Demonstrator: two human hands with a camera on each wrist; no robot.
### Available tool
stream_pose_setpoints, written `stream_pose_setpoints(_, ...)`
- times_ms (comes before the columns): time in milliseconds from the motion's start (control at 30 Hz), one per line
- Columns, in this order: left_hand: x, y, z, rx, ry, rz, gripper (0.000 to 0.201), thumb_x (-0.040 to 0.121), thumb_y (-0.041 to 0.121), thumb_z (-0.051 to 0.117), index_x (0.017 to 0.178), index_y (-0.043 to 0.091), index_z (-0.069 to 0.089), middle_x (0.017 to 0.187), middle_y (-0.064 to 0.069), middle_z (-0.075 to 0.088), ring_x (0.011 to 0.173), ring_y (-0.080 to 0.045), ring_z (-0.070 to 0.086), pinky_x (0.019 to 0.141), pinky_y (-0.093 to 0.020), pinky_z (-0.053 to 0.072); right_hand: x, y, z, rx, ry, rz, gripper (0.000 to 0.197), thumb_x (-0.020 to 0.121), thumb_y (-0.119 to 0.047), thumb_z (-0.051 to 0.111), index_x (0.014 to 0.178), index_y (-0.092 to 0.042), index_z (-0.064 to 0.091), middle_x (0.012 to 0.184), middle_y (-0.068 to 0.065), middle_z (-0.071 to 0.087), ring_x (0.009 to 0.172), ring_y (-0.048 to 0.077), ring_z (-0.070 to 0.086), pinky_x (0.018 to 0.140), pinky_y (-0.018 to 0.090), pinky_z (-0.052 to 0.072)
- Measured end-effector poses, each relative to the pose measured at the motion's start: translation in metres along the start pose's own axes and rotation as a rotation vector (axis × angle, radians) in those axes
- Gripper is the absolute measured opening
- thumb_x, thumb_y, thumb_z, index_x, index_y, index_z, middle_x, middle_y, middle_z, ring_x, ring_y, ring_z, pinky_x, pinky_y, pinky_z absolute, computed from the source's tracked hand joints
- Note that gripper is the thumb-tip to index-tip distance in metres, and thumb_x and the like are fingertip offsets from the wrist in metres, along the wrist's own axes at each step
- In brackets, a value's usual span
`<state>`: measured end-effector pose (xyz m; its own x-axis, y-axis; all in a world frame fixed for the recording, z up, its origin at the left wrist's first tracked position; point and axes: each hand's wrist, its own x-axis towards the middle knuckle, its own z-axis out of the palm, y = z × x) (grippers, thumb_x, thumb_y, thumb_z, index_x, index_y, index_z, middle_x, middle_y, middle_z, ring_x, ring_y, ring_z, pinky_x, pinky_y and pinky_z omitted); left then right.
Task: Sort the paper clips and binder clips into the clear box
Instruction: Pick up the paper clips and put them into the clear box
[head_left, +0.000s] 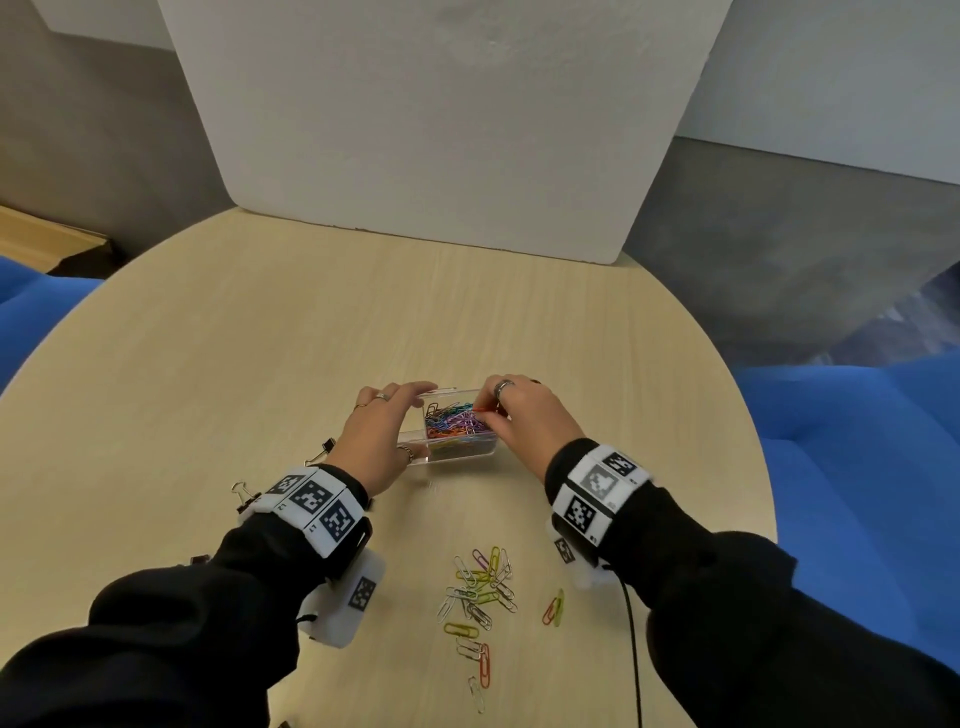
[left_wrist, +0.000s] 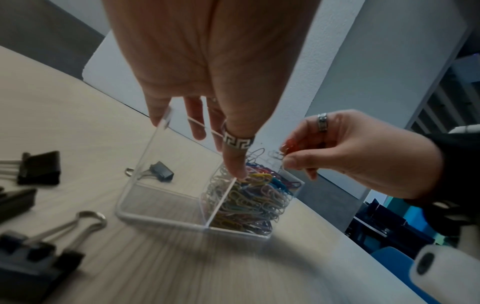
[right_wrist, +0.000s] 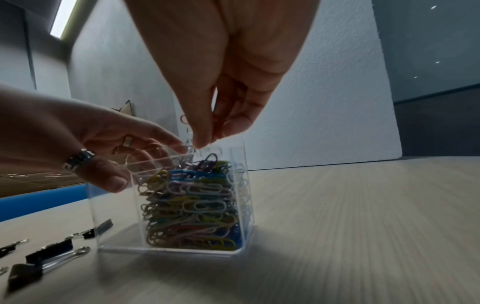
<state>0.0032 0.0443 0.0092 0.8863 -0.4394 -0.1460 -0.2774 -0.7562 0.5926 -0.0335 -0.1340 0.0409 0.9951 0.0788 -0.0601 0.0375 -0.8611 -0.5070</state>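
Note:
The clear box stands mid-table, split by a divider. Its right compartment is packed with coloured paper clips; the left compartment shows bare. My left hand grips the box, thumb on the divider and fingers over the far rim. My right hand hovers over the full compartment, pinching a few paper clips, one of them red. More loose paper clips lie near the front edge. Black binder clips lie left of the box.
A white foam board stands at the table's back. Blue seats ring the round wooden table. A black cable runs from my right wrist over the front edge. Several binder clips sit close under my left wrist.

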Motion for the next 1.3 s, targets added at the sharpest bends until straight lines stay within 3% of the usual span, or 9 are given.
stream_pose_setpoints(133, -0.001, 0.000, 0.000, -0.005, 0.007, -0.006, 0.069, 0.079, 0.010, 0.068, 0.136, 0.026, 0.034, 0.125, 0.000, 0.052, 0.113, -0.022, 0.037, 0.089, -0.030, 0.033, 0.007, 0.003, 0.006, -0.007, 0.005, 0.035, 0.024, 0.088, -0.015, 0.057, 0.112, -0.015, 0.061, 0.111, 0.006, 0.060, 0.102, 0.019, 0.054, 0.092, 0.027, 0.039)
stream_pose_setpoints(300, 0.001, -0.003, 0.002, -0.028, 0.010, -0.003, 0.069, 0.078, 0.008, 0.068, 0.135, 0.026, 0.035, 0.123, 0.000, 0.053, 0.112, -0.023, 0.037, 0.089, -0.030, 0.033, -0.012, 0.010, -0.002, 0.112, 0.097, -0.035, 0.012, 0.087, -0.022, 0.060, 0.095, -0.016, 0.067, 0.092, -0.002, 0.061, 0.081, 0.012, 0.054, 0.079, 0.026, 0.046)
stream_pose_setpoints(467, 0.001, -0.002, 0.002, -0.030, -0.001, -0.006, 0.068, 0.078, 0.011, 0.069, 0.136, 0.026, 0.035, 0.123, 0.000, 0.052, 0.112, -0.024, 0.036, 0.091, -0.032, 0.034, -0.048, 0.034, 0.002, 0.108, -0.548, 0.040, 0.021, 0.078, -0.028, 0.070, 0.096, -0.020, 0.066, 0.089, -0.008, 0.061, 0.075, 0.005, 0.055, 0.066, 0.010, 0.039)
stream_pose_setpoints(600, 0.000, -0.002, 0.002, -0.030, 0.002, -0.007, 0.068, 0.078, 0.011, 0.069, 0.136, 0.025, 0.035, 0.122, 0.000, 0.052, 0.112, -0.024, 0.036, 0.091, -0.031, 0.032, -0.083, 0.054, 0.020, -0.058, -0.736, 0.015, 0.031, 0.069, -0.029, 0.078, 0.097, -0.024, 0.066, 0.091, -0.010, 0.055, 0.082, 0.006, 0.050, 0.075, 0.017, 0.044)
stream_pose_setpoints(733, 0.000, -0.001, 0.002, -0.020, 0.004, 0.002, 0.068, 0.078, 0.012, 0.069, 0.135, 0.024, 0.035, 0.122, -0.001, 0.052, 0.111, -0.024, 0.036, 0.089, -0.030, 0.031, -0.103, 0.063, 0.032, -0.147, -0.680, -0.021, 0.018, 0.071, -0.029, 0.073, 0.087, -0.027, 0.064, 0.084, -0.017, 0.042, 0.092, 0.008, 0.044, 0.080, 0.024, 0.042)
stream_pose_setpoints(1033, 0.000, -0.001, 0.002, -0.029, 0.014, 0.003, 0.067, 0.078, 0.009, 0.069, 0.135, 0.023, 0.037, 0.121, -0.001, 0.053, 0.110, -0.024, 0.037, 0.090, -0.030, 0.032, -0.110, 0.056, 0.035, -0.244, -0.739, -0.069, 0.015, 0.088, -0.021, 0.055, 0.095, -0.008, 0.059, 0.109, 0.007, 0.052, 0.107, 0.021, 0.045, 0.082, 0.031, 0.040)
stream_pose_setpoints(1100, -0.001, -0.001, 0.003, -0.032, 0.018, 0.001, 0.067, 0.078, 0.010, 0.069, 0.135, 0.024, 0.036, 0.121, -0.001, 0.053, 0.110, -0.024, 0.037, 0.091, -0.031, 0.032, -0.107, 0.051, 0.034, -0.201, -0.720, -0.060, 0.013, 0.088, -0.019, 0.054, 0.096, -0.009, 0.057, 0.100, 0.005, 0.054, 0.099, 0.019, 0.048, 0.077, 0.028, 0.038)
stream_pose_setpoints(1200, -0.001, -0.001, 0.003, -0.034, 0.019, -0.004, 0.068, 0.077, 0.010, 0.069, 0.135, 0.024, 0.036, 0.121, -0.001, 0.053, 0.110, -0.024, 0.037, 0.092, -0.033, 0.034, -0.103, 0.046, 0.032, -0.034, -0.623, 0.031, 0.015, 0.088, -0.018, 0.056, 0.101, -0.013, 0.057, 0.079, -0.011, 0.050, 0.074, 0.004, 0.049, 0.065, 0.011, 0.035)
stream_pose_setpoints(1300, -0.001, -0.001, 0.002, -0.031, 0.019, -0.002, 0.068, 0.077, 0.011, 0.069, 0.135, 0.023, 0.036, 0.121, -0.002, 0.053, 0.110, -0.025, 0.037, 0.092, -0.033, 0.034, -0.097, 0.042, 0.033, 0.074, -0.525, 0.051, 0.013, 0.087, -0.023, 0.059, 0.096, -0.014, 0.063, 0.087, -0.009, 0.052, 0.080, 0.005, 0.050, 0.071, 0.008, 0.038)
